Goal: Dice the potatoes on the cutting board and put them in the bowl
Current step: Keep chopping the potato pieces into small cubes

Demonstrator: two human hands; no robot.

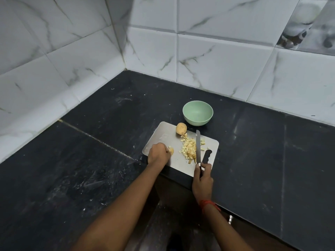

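A steel cutting board (pixel 163 136) lies on the black counter. A whole potato (pixel 181 128) sits at its far edge. A pile of diced potato (pixel 189 148) covers the board's middle. My left hand (pixel 158 153) grips a small potato piece (pixel 171 151) at the board's left. My right hand (pixel 202 180) holds a knife (pixel 198 145) by its handle, the blade lying along the right side of the pile. A pale green bowl (pixel 197 113) stands behind the board with nothing in it.
A black oblong handle cut-out (pixel 206 156) shows in the board's right end beside the knife. White marble tile walls close the counter at left and back. The counter's front edge (pixel 181 182) runs just under the board.
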